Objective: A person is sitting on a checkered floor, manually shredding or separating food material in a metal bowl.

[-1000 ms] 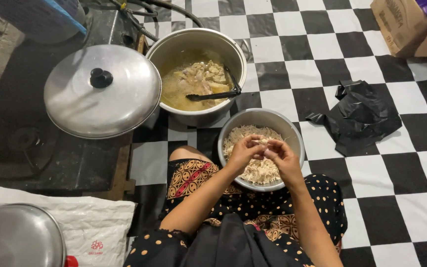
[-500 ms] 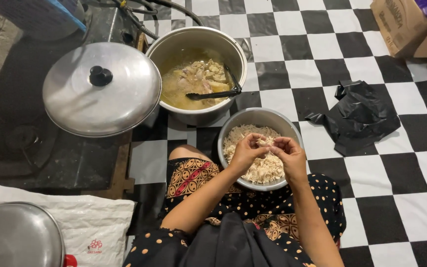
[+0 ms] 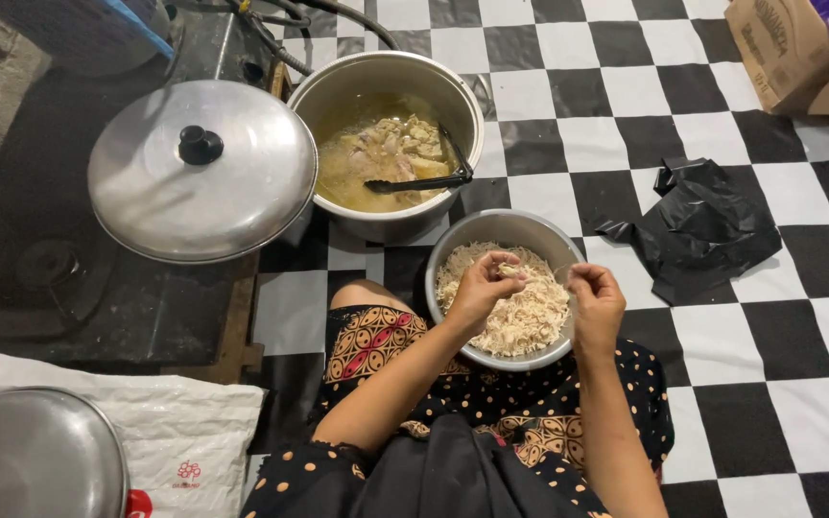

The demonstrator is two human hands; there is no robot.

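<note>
A metal bowl (image 3: 453, 251) full of pale shredded meat (image 3: 520, 317) rests against my knee on the checkered floor. Over it, my left hand (image 3: 484, 288) pinches a small piece of meat between its fingertips. My right hand (image 3: 595, 302) hovers at the bowl's right rim with fingers curled, and I cannot tell whether it holds a strand. Beyond the bowl stands a large pot (image 3: 338, 86) of yellowish broth with meat pieces (image 3: 386, 144) and a black ladle (image 3: 419, 182) lying in it.
A big metal lid (image 3: 201, 173) with a black knob lies left of the pot on a dark stove surface. A crumpled black plastic bag (image 3: 698, 230) lies right of the bowl. A cardboard box (image 3: 789, 53) is at the top right. Another metal lid (image 3: 31, 456) and a white bag (image 3: 184, 432) are at the bottom left.
My hands were joined over the bowl pulling meat apart; now they have separated, the right one moving out to the bowl's right rim.
</note>
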